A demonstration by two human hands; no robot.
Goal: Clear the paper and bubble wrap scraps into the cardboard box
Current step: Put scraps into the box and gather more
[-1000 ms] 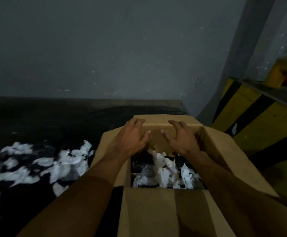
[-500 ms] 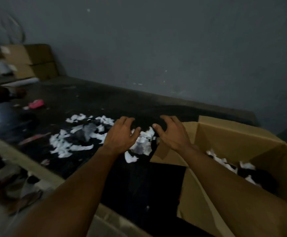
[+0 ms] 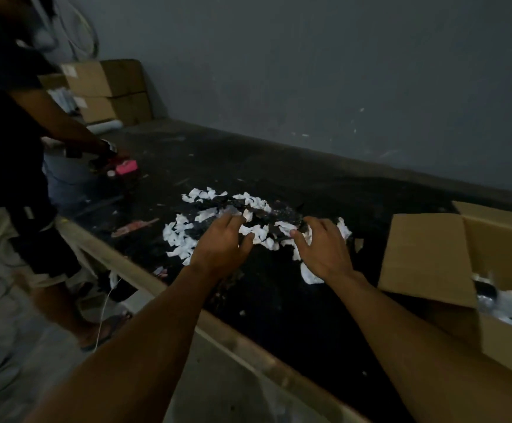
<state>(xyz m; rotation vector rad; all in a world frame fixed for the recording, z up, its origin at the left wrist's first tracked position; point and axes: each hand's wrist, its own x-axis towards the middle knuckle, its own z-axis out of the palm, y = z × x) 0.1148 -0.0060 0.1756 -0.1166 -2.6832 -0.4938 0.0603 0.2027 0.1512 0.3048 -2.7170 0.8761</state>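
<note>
Both hands reach out over the dark desk (image 3: 279, 315), palms down: the left hand (image 3: 221, 248) and right hand (image 3: 322, 251) have fingers spread and lightly bent, holding nothing, poised at the near edge of the scraps (image 3: 206, 215); whether the fingertips touch them I cannot tell. The scraps, white bits mixed with dark ones, lie in a loose band whose long axis runs left to right along the desk. To the right stands the open box (image 3: 425, 257), one flap folded out toward the band, with white scraps and something dark inside. Farther left a person (image 3: 4, 148) stands by a pink thing (image 3: 126, 167); cartons (image 3: 108, 90) are stacked against the wall (image 3: 309, 71)
</note>
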